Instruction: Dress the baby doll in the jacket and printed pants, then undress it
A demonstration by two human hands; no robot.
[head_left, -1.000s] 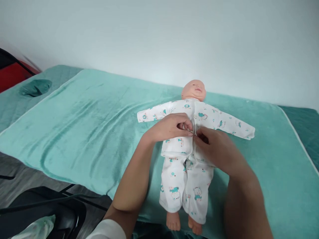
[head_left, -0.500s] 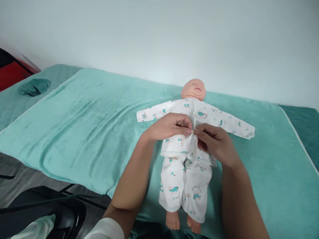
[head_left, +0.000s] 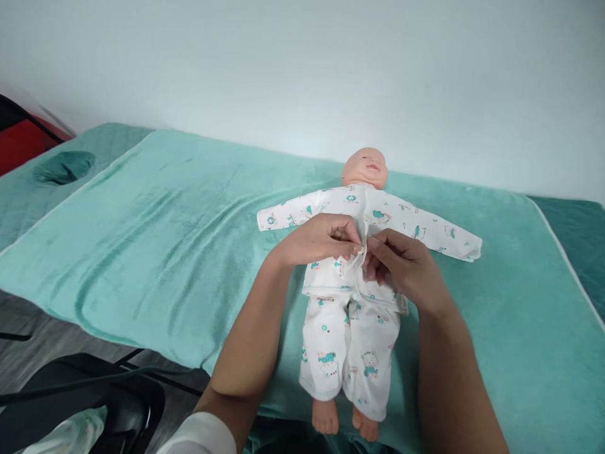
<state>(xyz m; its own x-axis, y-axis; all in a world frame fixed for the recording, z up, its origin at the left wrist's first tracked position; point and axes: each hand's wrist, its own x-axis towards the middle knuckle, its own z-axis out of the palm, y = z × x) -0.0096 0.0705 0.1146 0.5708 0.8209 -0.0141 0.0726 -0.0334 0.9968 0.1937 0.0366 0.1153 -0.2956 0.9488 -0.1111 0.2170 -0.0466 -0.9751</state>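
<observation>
The left hand and right hand pinch the front edges of the printed baby top; likely light, soft and floppy, it suits a fingertip hold there

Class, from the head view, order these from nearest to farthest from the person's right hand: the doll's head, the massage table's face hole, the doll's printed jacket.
1. Doll's printed jacket: right at the right hand, at its front opening.
2. Doll's head: beyond the hand, slightly to its left.
3. Face hole: far away at the picture's left.
</observation>
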